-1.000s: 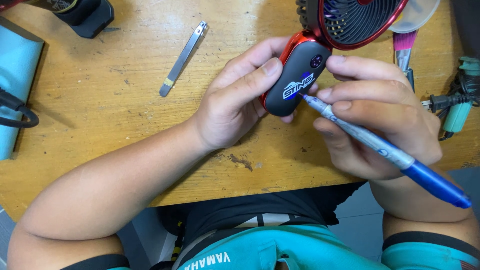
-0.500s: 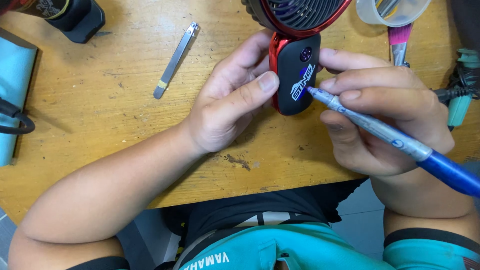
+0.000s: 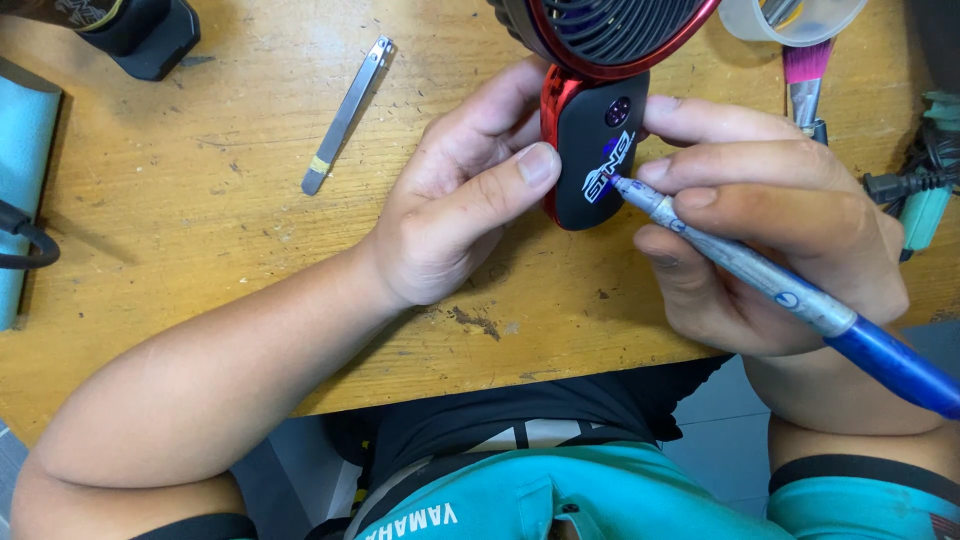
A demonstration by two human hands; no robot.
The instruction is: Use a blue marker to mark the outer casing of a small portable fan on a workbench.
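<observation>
Fan [image 3: 600, 150] handle runs toward you, head away. Your left hand [image 3: 455, 205] clamps it; your right hand [image 3: 770, 230] pinches the marker [image 3: 760, 280], tip on the handle.

On my scuffed wooden surface [image 3: 200, 220] a slim metal strip [image 3: 346, 115] lies at a slant. A black block [image 3: 145, 35] sits top left, a pink brush [image 3: 803, 75] beside a clear cup [image 3: 795, 18] top right.

**Layout around the hands**

The fan handle [image 3: 598, 150] sits between both hands on the counter [image 3: 200, 260], the pen [image 3: 760, 280] tip touching it from the right. A metal strip [image 3: 346, 115] lies left of the left hand [image 3: 455, 215]; a brush [image 3: 803, 85] lies beyond the right hand [image 3: 770, 225].
</observation>
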